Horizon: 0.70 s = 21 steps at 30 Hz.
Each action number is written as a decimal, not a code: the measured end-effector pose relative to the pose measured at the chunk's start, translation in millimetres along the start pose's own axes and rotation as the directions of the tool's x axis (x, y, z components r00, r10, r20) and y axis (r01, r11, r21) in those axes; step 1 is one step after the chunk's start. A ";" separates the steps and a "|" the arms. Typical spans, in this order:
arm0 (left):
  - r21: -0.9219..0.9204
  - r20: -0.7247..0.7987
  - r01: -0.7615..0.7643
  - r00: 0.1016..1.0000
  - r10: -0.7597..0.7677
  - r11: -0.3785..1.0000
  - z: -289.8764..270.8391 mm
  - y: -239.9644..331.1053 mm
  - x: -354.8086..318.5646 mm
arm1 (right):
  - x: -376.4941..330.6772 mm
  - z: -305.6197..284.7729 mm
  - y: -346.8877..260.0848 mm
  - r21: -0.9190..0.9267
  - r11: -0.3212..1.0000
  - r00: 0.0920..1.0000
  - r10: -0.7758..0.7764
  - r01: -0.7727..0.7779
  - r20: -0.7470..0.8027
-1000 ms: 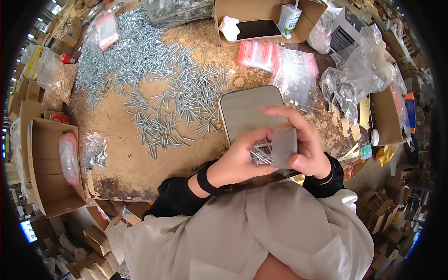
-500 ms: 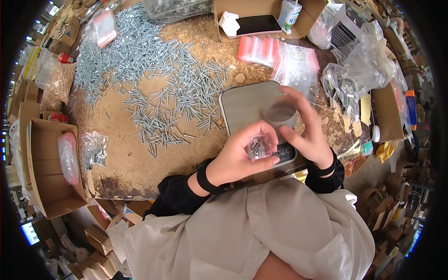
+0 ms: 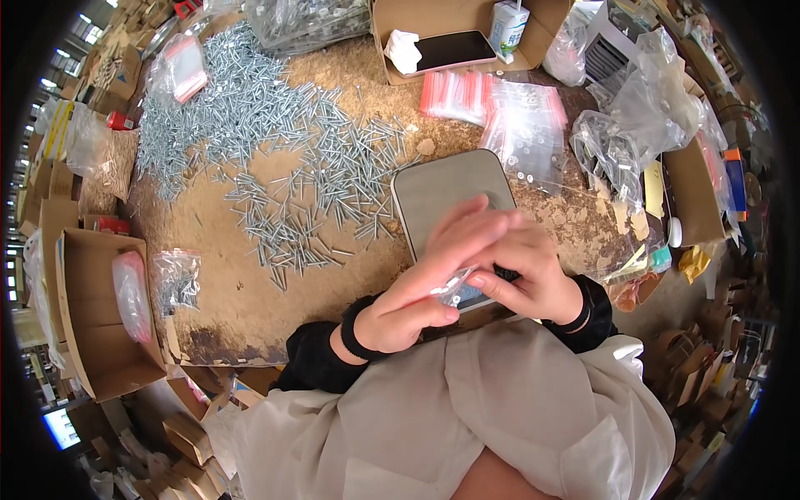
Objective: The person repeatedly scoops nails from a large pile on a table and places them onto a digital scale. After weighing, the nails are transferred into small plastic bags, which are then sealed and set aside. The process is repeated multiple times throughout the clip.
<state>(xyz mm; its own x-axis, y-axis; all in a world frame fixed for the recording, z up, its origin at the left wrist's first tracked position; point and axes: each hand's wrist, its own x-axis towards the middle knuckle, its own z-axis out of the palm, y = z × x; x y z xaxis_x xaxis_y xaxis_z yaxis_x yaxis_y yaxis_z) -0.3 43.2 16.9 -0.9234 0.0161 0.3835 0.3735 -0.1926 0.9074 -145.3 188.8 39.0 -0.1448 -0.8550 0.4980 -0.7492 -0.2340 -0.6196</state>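
Observation:
A small clear plastic bag (image 3: 454, 286) is between my two hands, partly hidden by them; it held screws a moment ago. My left hand (image 3: 421, 287) holds it between the thumb and long, nearly straight fingers, which reach across toward the right. Against the bag's right side presses the thumb of my right hand (image 3: 527, 271), whose other fingers curl behind the left fingertips. Both hands are over the front of a flat scale (image 3: 446, 175) with a metal plate. A round grey shape behind the fingers is too hidden to name.
Loose screws (image 3: 333, 167) spread over the worn table, heaped at the far left. Empty zip bags (image 3: 521, 125) lie beyond the scale, before a cardboard box (image 3: 379, 42) with a phone (image 3: 454, 52) and a drink carton (image 3: 508, 32). A filled bag (image 3: 177, 279) lies at left.
My hands have come together over the bag. My left fingers have straightened across it, and my right hand has moved left and nearer, with its thumb now at the bag.

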 end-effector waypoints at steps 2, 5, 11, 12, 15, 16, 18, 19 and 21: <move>-0.140 -0.047 0.065 0.996 -0.073 0.988 3.1 0.9 -2.9 | -3.4 6.0 3.5 0.158 0.986 0.998 -0.053 0.059 -0.040; 0.040 -0.123 0.057 0.991 -0.052 0.998 -2.8 3.9 -5.8 | -4.1 -3.1 1.6 0.143 0.983 0.991 -0.102 0.113 -0.083; 0.521 -0.133 -0.072 0.977 0.164 0.850 -1.0 12.0 1.1 | -6.8 -8.7 -3.8 0.024 0.978 0.976 -0.203 0.205 -0.073; 0.561 -0.109 -0.092 0.977 0.183 0.823 -0.2 11.7 2.1 | -7.2 -8.4 -4.1 0.025 0.978 0.977 -0.206 0.208 -0.061; 0.651 -0.042 -0.138 0.975 0.217 0.746 2.0 12.5 5.1 | -9.6 -7.0 -4.7 0.032 0.978 0.978 -0.206 0.206 -0.030; 0.669 -0.027 -0.143 0.976 0.216 0.729 2.7 11.2 4.8 | -11.0 -5.5 -4.5 0.039 0.979 0.979 -0.201 0.202 -0.022; 0.706 -0.002 -0.151 0.977 0.215 0.692 4.1 7.9 3.4 | -12.4 -4.2 -4.9 0.059 0.977 0.978 -0.206 0.207 -0.019; 0.709 0.017 -0.175 0.973 0.232 0.683 4.6 8.7 4.6 | -12.8 -4.2 -5.0 0.070 0.974 0.976 -0.214 0.215 -0.025; 0.725 0.043 -0.214 0.963 0.268 0.654 3.4 14.3 7.1 | -11.2 -6.0 -5.4 0.104 0.967 0.973 -0.229 0.232 -0.034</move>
<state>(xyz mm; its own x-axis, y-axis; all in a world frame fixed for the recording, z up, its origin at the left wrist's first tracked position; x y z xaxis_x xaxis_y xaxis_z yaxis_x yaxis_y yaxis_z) -1.2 43.9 33.1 -0.7851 0.0057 0.6193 0.5061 0.5823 0.6362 -143.6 202.4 40.4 0.0087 -0.7623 0.6472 -0.6907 -0.4726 -0.5473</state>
